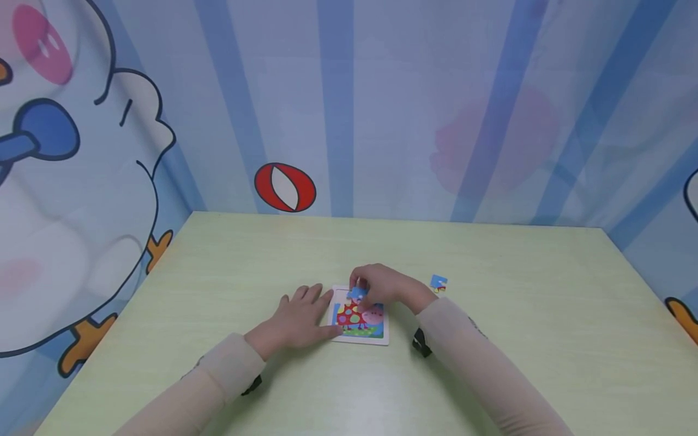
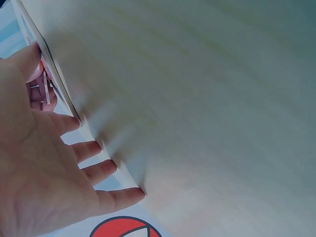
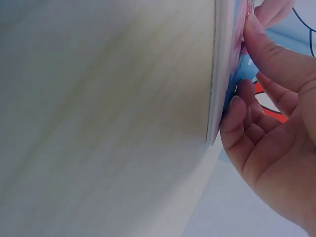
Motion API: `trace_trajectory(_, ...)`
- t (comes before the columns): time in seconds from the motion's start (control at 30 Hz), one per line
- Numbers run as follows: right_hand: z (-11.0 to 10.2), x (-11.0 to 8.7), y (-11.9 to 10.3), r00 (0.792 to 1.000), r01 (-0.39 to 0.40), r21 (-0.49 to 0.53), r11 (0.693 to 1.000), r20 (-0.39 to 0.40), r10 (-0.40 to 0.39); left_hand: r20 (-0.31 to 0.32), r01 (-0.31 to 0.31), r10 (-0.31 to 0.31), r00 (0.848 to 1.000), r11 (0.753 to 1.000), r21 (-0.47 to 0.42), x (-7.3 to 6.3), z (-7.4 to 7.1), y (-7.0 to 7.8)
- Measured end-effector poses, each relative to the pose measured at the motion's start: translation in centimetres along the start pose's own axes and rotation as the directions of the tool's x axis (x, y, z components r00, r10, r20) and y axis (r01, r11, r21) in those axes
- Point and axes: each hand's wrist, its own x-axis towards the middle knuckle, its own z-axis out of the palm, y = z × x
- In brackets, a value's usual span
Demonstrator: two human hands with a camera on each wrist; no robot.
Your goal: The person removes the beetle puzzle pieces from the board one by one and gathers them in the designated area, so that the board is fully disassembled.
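A square picture puzzle [image 1: 357,333] in a pale frame lies on the table, showing a pink pig's head and a red spotted body. My right hand [image 1: 382,284] reaches over its upper part and pinches a blue puzzle piece [image 1: 357,293]. From the left wrist camera this piece [image 2: 47,89] appears edge-on, tilted above the board. My left hand [image 1: 302,318] rests with fingers spread at the frame's left side, its thumb on the lower left corner. In the right wrist view, the fingers [image 3: 237,111] of my right hand curl close over the board's edge [image 3: 216,84].
Another loose puzzle piece [image 1: 438,283], blue with some red and yellow, lies on the table to the right of the board. The pale wooden table [image 1: 518,315] ends at a printed backdrop [image 1: 382,121] with blue stripes and cartoon figures.
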Motion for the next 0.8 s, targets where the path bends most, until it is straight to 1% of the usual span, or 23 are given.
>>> trace_trajectory(0.17,-0.15,-0.22,0.16,1.0,0.004,0.031,1.0,0.007,-0.004,-0.001,0.001,-0.001,1.0,1.0,-0.002,0.0,0.02,0.03)
trace_trajectory(0.8,-0.11,-0.52,0.7,0.999,0.032,0.06,0.998,-0.008,-0.032,0.002,-0.003,0.003,1.0,1.0,-0.005,0.04,0.01,-0.03)
